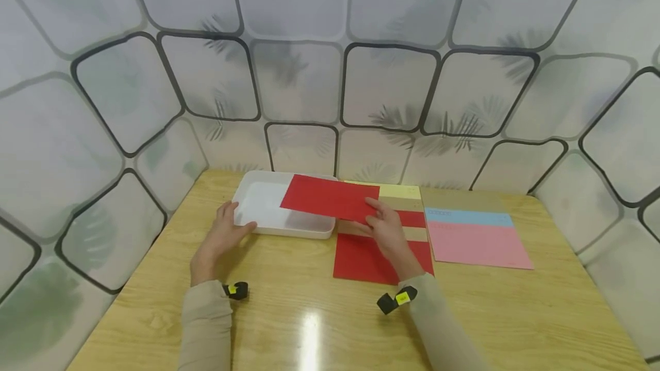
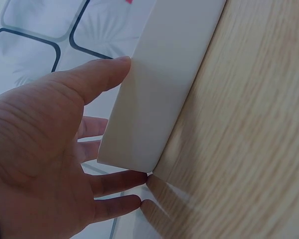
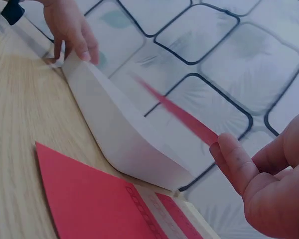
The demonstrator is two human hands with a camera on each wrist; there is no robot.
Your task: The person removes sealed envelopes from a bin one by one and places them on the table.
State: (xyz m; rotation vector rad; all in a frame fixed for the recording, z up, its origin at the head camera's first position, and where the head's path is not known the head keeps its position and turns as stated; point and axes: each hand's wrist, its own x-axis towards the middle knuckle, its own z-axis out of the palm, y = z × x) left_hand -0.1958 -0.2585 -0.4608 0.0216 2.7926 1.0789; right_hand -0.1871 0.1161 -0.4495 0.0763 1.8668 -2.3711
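Observation:
My right hand [image 1: 388,232] pinches a red envelope [image 1: 330,196] by its right end, thumb and fingers on its edge. The envelope is held above the right part of a white rectangular tray [image 1: 293,232]. Seen from the right wrist, the envelope [image 3: 187,122] is nearly edge-on and raised over the tray rim. At the tray's front left corner is my left hand [image 1: 219,239], its fingers fairly straight. The left wrist view has the thumb [image 2: 107,74] at the tray's rim and the other fingers spread around the corner.
Right of the tray, overlapping red, tan and yellow envelopes [image 1: 378,259] lie on the wooden table [image 1: 278,314]. Farther right are tan, blue and pink envelopes [image 1: 479,245], also overlapping. A patterned curtain [image 1: 304,85] stands behind the table and along both sides.

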